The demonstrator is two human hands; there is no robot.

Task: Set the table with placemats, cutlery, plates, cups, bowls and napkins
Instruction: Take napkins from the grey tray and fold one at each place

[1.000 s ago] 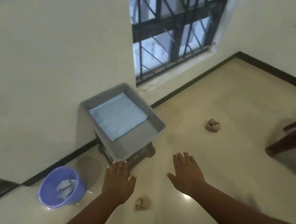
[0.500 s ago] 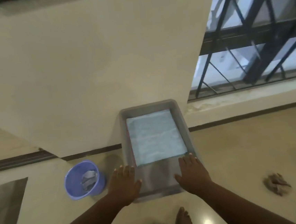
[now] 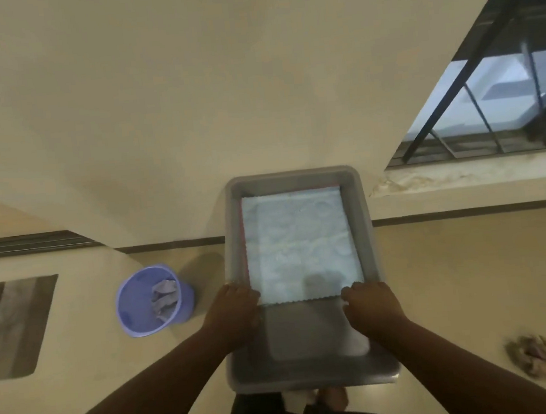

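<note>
Placemats [image 3: 298, 244], pale blue and faintly patterned, lay flat in a grey plastic tub [image 3: 361, 205] with rounded corners; they filled the far part of its floor, a thin red edge of another mat showing along their left side, while the near part of the tub floor lay bare. The left hand [image 3: 233, 310] rested at the near left corner of the top mat, over the tub's left rim; the right hand [image 3: 371, 307] rested at the near right corner; the fingers of both were curled down onto the scalloped near edge, though whether they had pinched the cloth could not be told. The tub's far end sat close against a plain cream wall [image 3: 188, 98]; its near end reached almost to the person's body. Open floor [image 3: 454, 272], smooth, pale and glossy, spread to the right; a dark skirting line ran along the wall's foot. A round lilac bin [image 3: 135, 317] with crumpled paper inside stood on the floor just left of the tub, apart from it. A crumpled brownish rag [image 3: 533, 358] lay on the floor well to the right. A barred window [image 3: 488, 102] opened at upper right above a stained sill.
</note>
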